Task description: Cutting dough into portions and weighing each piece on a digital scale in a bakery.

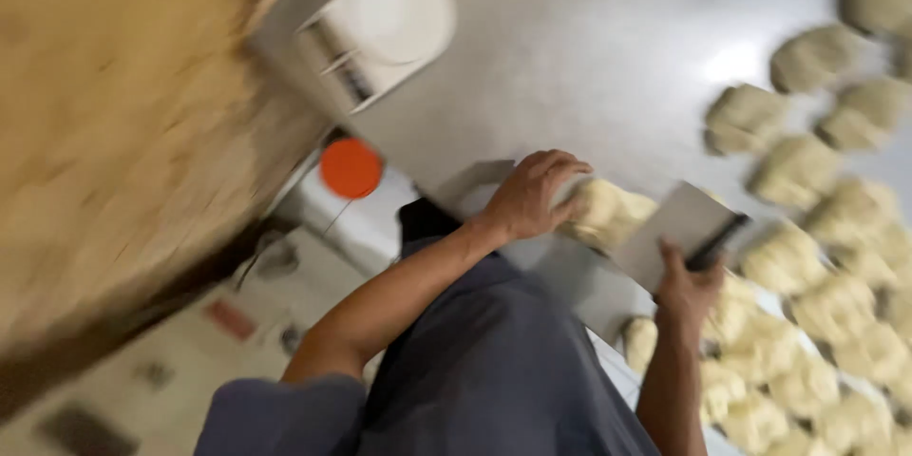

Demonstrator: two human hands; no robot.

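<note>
On the steel table, near its front edge, the left hand lay palm down with fingers curled over a lump of dough, touching its left side. Just beside it, the right hand gripped the dark handle of a flat metal scraper, blade tilted and resting against the right side of the same lump. Many cut dough pieces lay crowded to the right and along the near edge, some touching each other; more sat farther back at the right. A white scale stood at the table's far left corner. An orange lid showed below the table edge. Blurred tan mass filled the left; could not tell what it was. Grey apron covered the person's front.
</note>
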